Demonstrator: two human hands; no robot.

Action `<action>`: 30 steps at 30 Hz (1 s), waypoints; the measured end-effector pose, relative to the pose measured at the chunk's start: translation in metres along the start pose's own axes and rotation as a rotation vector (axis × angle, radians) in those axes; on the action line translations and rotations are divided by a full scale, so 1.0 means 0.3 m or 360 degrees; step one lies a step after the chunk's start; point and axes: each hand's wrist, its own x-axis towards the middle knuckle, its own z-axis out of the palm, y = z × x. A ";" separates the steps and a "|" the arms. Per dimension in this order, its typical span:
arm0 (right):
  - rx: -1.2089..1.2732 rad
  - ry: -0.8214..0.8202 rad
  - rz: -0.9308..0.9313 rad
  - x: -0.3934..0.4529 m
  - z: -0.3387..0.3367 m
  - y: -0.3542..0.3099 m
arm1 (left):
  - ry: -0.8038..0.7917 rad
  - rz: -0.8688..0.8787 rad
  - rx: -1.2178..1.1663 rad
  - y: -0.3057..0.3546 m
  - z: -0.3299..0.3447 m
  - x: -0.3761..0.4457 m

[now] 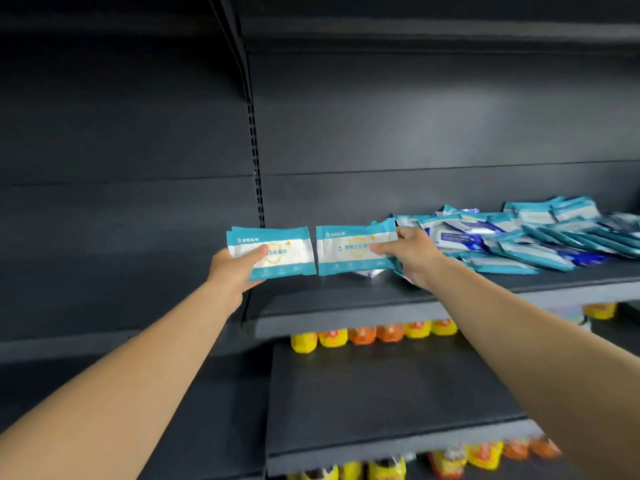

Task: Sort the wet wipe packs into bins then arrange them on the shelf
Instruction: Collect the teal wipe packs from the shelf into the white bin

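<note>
Yellow packets (pixel 332 338) and orange packets (pixel 375 333) stand in a row under the front lip of the upper board, with more yellow ones (pixel 599 310) far right. A second row of yellow and orange packets (pixel 485 455) shows beneath the lower board, blurred. A slotted black upright (pixel 254 147) runs up the dark back panel (pixel 415 116).

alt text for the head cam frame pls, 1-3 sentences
A person's left hand and right hand each hold teal-and-white wet wipe packs, the left packs and right packs, upright over a dark shelf. A loose pile of packs lies on the shelf to the right. Yellow and orange bottles stand on the shelf below.
</note>
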 end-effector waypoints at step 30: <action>-0.0150 0.0087 0.1634 -0.692 -0.730 1.479 | 0.0288 -0.1513 0.0016 -1.610 0.208 -0.779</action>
